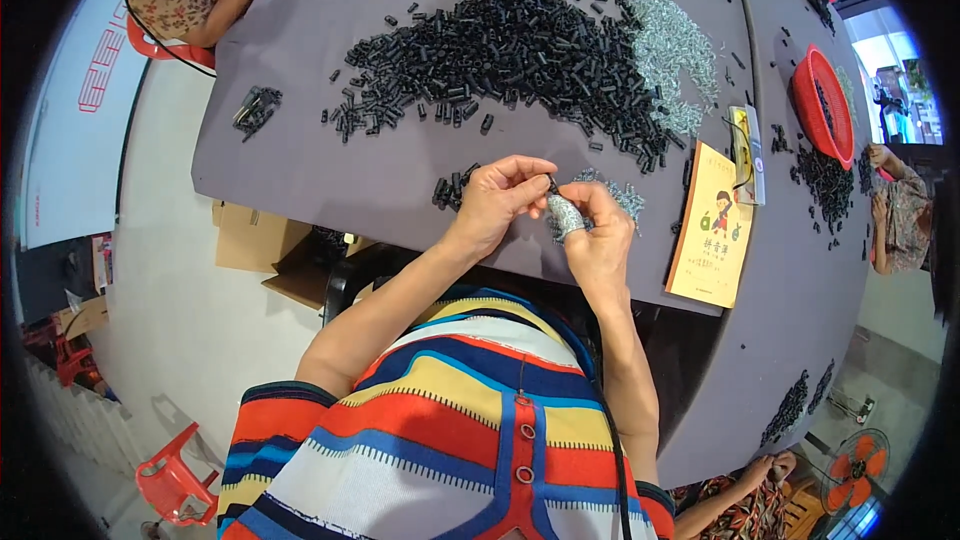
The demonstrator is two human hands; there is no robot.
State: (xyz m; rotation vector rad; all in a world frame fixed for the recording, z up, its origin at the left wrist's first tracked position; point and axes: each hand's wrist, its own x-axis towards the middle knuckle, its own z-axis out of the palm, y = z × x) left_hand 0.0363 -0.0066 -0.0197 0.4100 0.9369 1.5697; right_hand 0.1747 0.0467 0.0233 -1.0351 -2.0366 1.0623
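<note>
- Head view: the left hand and the right hand meet just above the near edge of the grey table.
- Both hands pinch one small black tube between their fingertips. The tube sits in the air between the two hands, not on the table.
- The left fingers are closed on the tube. The right thumb has a grey patterned cover on it and presses at the tube too.
- I think a small silver part is going into the tube, but it is too tiny to see.
- To do this well, I would hold the tube still with one hand and push straight with the other, so nothing slips out.
- A small heap of silver bits lies just beside the right hand. They look shiny, thin and hard.
- A few black tubes lie near the left hand.
- A big pile of tubes is farther back. They are short, round and dull black.
- A yellow booklet lies flat to the right. It looks smooth, like paper.
- A red basket with holes sits farther right.
</note>
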